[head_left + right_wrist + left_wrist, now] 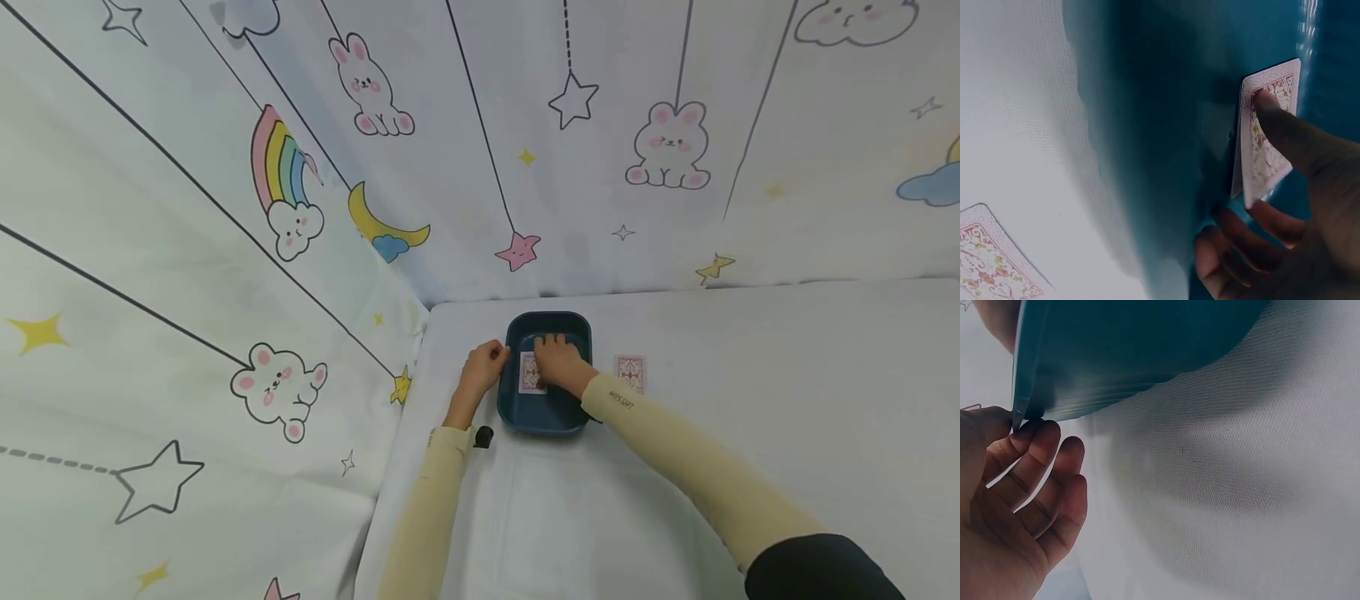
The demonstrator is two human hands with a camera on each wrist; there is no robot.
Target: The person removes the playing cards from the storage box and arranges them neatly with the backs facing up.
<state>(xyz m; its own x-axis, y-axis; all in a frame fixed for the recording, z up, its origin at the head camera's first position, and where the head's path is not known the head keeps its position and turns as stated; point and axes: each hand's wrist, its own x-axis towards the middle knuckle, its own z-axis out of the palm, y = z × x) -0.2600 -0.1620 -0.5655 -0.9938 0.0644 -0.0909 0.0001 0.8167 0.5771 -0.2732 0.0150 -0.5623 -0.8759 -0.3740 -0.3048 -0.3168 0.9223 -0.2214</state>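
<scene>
A dark teal tray point(543, 425) lies on the white table, with my left hand point(486, 367) at its left side. In the left wrist view, that hand's thumb and index finger pinch the tray's rim point(1017, 394), while the other fingers curl loosely below. My right hand point(561, 364) reaches inside the tray. Its thumb presses the patterned back of a playing card point(1266, 150), with a fingertip at the card's lower edge. Behind this card shows the edge of another card point(1235, 172). The red-patterned card back point(528, 372) also appears beside the hand in the head view.
Another playing card point(630, 372) lies face down on the table, right of the tray near the right sleeve point(675, 450). A white cloth wall point(465, 167) with cartoon drawings rises behind the table and along its left.
</scene>
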